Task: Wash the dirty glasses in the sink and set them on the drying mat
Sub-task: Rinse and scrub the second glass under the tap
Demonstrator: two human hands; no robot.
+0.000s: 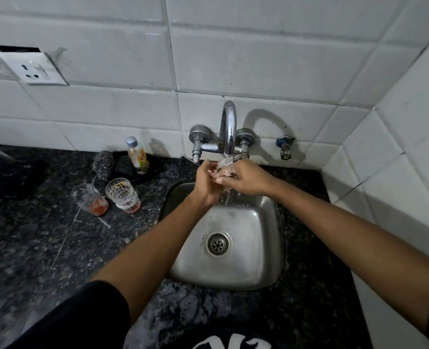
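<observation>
Dark granite counter [44, 235]: left hand [208, 182], right hand [248, 177] rubbing together under tap [228, 127] stream, fingers loosely curled, holding nothing. Two dirty glasses [122, 195] waiting beside sink's [233, 273] left edge; likely next: gripping one.

Dark speckled stone counter [44, 248], steel sink [246, 260] sunk in at centre. Two dirty glasses [122, 195] at nine o'clock of it, upright. Steel scrubber [103, 165] and small bottle [137, 155] at ten o'clock.

Sink basin [236, 258] open below hands; two glasses [107, 196] crowd left counter [32, 235].
</observation>
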